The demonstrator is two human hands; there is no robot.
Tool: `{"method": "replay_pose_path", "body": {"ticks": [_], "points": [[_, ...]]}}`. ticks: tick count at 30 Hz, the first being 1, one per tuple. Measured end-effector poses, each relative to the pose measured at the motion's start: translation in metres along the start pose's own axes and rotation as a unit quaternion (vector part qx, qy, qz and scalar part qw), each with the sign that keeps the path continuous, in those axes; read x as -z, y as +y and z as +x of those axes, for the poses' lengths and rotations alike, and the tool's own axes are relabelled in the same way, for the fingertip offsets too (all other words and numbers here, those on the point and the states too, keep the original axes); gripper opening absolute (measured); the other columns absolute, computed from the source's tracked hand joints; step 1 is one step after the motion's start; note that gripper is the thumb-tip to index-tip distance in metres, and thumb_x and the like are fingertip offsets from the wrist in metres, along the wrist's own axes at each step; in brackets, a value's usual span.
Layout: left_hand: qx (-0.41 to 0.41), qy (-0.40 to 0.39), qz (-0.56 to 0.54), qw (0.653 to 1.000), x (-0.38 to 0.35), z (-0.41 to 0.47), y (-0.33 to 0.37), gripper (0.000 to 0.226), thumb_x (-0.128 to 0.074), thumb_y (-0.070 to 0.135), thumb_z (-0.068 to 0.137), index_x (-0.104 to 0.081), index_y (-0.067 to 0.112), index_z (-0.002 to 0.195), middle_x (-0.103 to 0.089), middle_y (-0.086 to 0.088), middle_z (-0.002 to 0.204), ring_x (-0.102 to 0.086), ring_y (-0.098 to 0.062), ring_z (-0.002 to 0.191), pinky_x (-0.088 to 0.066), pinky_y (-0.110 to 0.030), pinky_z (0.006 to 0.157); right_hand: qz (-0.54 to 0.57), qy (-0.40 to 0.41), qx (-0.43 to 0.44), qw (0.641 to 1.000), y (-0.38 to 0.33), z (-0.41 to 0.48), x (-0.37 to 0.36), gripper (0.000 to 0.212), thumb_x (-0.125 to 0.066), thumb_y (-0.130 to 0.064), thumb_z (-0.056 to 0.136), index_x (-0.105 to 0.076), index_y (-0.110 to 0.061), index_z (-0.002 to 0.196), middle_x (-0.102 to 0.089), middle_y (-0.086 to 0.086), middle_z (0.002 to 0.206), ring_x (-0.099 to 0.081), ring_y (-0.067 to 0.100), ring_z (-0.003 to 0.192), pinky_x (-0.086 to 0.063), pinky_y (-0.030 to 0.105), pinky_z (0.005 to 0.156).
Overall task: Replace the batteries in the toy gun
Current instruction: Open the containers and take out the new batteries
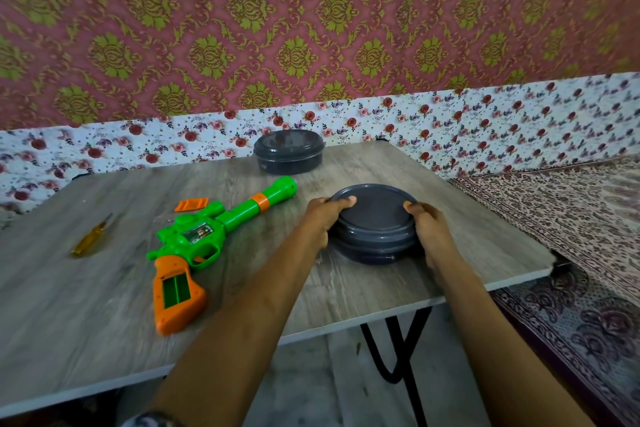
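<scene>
1. Left hand and right hand each grip the side of the lidded grey container, thumbs on the lid rim.
2. Toy gun lies flat on the table, left of the container and apart from it. Handle compartment is open, with no batteries visible. Orange cover is beside the barrel, screwdriver further left.
3. Likely step: lift the lid to get batteries. Pry evenly with both thumbs and hold the base down so nothing spills.

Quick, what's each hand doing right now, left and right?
Left hand: grips the near grey lidded container, left side, thumb on its lid rim.
Right hand: grips the same container, right side.
</scene>
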State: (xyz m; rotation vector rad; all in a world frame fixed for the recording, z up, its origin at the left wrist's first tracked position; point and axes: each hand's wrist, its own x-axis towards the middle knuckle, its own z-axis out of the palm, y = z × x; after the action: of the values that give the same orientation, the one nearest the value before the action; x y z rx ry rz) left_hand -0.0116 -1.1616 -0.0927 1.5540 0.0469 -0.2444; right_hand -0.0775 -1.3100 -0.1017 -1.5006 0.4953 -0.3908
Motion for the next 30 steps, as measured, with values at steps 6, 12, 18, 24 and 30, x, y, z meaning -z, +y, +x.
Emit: {"method": "replay_pose_path", "body": {"ticks": [6, 12, 18, 24, 30], "points": [[-0.198, -0.062, 0.266, 0.941, 0.02, -0.024, 0.005, 0.06, -0.065, 0.042, 0.085, -0.044, 0.025, 0.138, -0.039, 0.001, 0.147, -0.038, -0.018, 0.134, -0.032, -0.034, 0.111, -0.079, 0.036, 0.06, 0.994, -0.004, 0.002, 0.004, 0.051, -0.051, -0.033, 0.093, -0.041, -0.012, 0.138, -0.044, 0.007, 0.143, -0.043, 0.026, 0.129, -0.036, 0.039, 0.107], [-0.241, -0.127, 0.455, 0.848, 0.032, -0.043, 0.008, 0.06, -0.072, 0.038, 0.08, -0.051, 0.026, 0.135, -0.03, -0.009, 0.154, -0.024, -0.014, 0.142, -0.02, -0.019, 0.109, -0.284, -0.098, 0.157, 0.941, 0.003, -0.011, 0.02, 0.067, -0.052, -0.043, 0.09, -0.027, -0.019, 0.146, -0.018, 0.004, 0.155, -0.021, 0.023, 0.142, -0.022, 0.041, 0.116], [-0.244, -0.118, 0.482, 0.833, 0.018, -0.007, 0.023, 0.061, -0.072, 0.04, 0.078, -0.053, 0.025, 0.134, -0.036, -0.011, 0.15, -0.029, -0.016, 0.141, -0.023, -0.022, 0.109, -0.248, -0.13, 0.151, 0.948, -0.005, 0.024, 0.017, 0.068, -0.061, -0.037, 0.086, -0.031, -0.015, 0.144, -0.033, 0.004, 0.148, -0.034, 0.02, 0.135, -0.028, 0.033, 0.111], [-0.259, -0.039, 0.527, 0.809, -0.008, 0.071, 0.035, 0.051, -0.068, 0.043, 0.081, -0.058, 0.026, 0.129, -0.055, -0.002, 0.135, -0.051, -0.02, 0.121, -0.039, -0.031, 0.099, -0.244, -0.106, 0.152, 0.952, -0.014, 0.102, -0.005, 0.062, -0.061, -0.039, 0.086, -0.039, -0.019, 0.141, -0.036, 0.005, 0.148, -0.037, 0.023, 0.133, -0.031, 0.034, 0.109], [-0.269, -0.012, 0.546, 0.794, -0.042, 0.163, 0.048, 0.042, -0.058, 0.032, 0.092, -0.055, 0.02, 0.132, -0.057, -0.01, 0.132, -0.054, -0.027, 0.118, -0.044, -0.036, 0.098, -0.207, -0.074, 0.15, 0.964, -0.015, 0.195, -0.035, 0.061, -0.061, -0.04, 0.086, -0.041, -0.02, 0.139, -0.038, 0.008, 0.146, -0.04, 0.025, 0.131, -0.034, 0.037, 0.109]]}}
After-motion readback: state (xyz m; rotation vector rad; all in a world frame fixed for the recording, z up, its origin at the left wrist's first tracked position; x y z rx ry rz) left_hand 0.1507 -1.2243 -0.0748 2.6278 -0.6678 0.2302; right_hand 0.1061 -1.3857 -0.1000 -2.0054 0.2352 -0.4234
